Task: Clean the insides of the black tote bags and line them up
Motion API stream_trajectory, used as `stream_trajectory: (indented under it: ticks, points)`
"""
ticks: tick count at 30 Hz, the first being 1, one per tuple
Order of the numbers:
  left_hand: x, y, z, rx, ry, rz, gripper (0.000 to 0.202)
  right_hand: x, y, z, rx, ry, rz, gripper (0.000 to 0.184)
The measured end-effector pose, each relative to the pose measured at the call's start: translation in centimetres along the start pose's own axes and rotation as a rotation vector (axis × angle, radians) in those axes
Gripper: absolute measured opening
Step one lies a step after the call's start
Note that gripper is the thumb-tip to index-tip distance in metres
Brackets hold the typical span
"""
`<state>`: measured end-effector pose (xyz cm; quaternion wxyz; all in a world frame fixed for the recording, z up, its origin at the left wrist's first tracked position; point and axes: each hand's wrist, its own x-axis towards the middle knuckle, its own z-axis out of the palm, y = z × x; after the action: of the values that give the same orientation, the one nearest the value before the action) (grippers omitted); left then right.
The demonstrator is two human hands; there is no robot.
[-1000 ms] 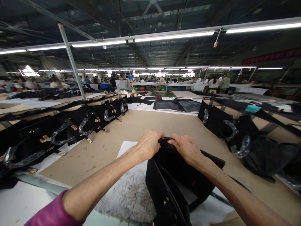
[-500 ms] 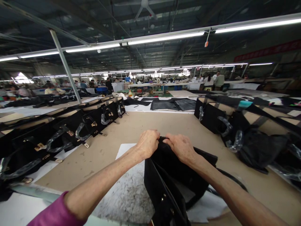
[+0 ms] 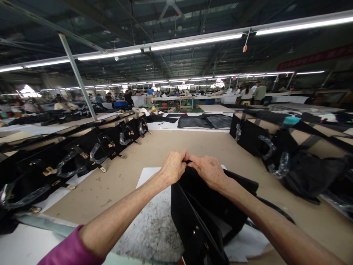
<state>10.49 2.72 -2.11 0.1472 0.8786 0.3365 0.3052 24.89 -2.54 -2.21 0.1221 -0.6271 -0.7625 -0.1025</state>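
A black handbag (image 3: 183, 211) stands in front of me with its top gaping and metal studs on its near side. My left hand (image 3: 174, 166) is closed on the far end of the bag's upper edge. Right beside it, my right hand (image 3: 208, 168) pinches the same edge, and the two hands touch or nearly touch. The fingertips are partly hidden behind the knuckles and the fabric. Under the bag lies a stained white sheet (image 3: 151, 217). A dark strap (image 3: 278, 209) curves out on the bag's right side.
Black bags (image 3: 91, 145) with plastic-wrapped handles line the left of the brown tabletop (image 3: 176, 141). More bags (image 3: 255, 138) stand along the right, with a teal object (image 3: 291, 120) among them. Flat black pieces (image 3: 204, 122) lie at the far end. People (image 3: 253, 92) are in the background.
My hands have drawn closer together on the bag's edge, the right one shifting left against the left. The bag keeps nearly the same place; the whole view has shifted slightly.
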Motion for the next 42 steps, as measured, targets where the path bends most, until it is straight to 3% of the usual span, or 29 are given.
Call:
stream_trajectory:
  ticks: [6,10,15,19,23,26,29,33,37,39,42]
  points:
    - [-0.3,0.4,-0.6,-0.140,-0.003,-0.053,0.017,0.3,0.2,-0.1,0.036,-0.027,-0.009,0.025]
    - [-0.6,0.4,-0.3,-0.166,0.013,-0.076,0.018,0.9,0.3,-0.3,0.099,-0.064,-0.133,0.018]
    - [-1.8,0.9,-0.9,-0.198,0.151,-0.163,0.017,2.0,0.0,-0.7,0.055,-0.174,-0.230,0.026]
    - [-5.7,2.3,-3.4,-0.277,0.260,-0.255,0.012,2.2,-0.1,-1.7,-0.069,-0.247,-0.157,0.026]
    - [-11.9,4.4,-5.4,-0.369,0.198,-0.353,0.022,1.7,0.9,-3.7,-0.122,-0.273,-0.078,0.026]
    - [-15.1,5.8,-5.4,-0.342,0.108,-0.401,0.055,1.2,1.7,-5.2,-0.160,-0.274,-0.040,0.028]
    - [-15.7,6.4,-4.4,-0.283,0.083,-0.458,0.084,0.5,1.8,-6.2,-0.170,-0.280,-0.017,0.029]
    - [-14.3,5.2,-3.4,-0.319,0.069,-0.533,0.073,-0.9,1.4,-6.8,-0.161,-0.271,0.023,0.029]
    - [-13.4,1.5,-4.4,-0.703,-0.152,-0.459,0.032,-3.1,2.2,-7.0,-0.125,-0.248,-0.001,0.031]
    - [-13.0,-0.5,-5.1,-0.835,-0.252,-0.438,0.024,-4.1,2.9,-6.8,-0.102,-0.231,-0.029,0.031]
    - [-12.3,-2.4,-5.8,-0.833,-0.319,-0.417,0.022,-5.2,3.9,-5.8,-0.071,-0.254,-0.022,0.033]
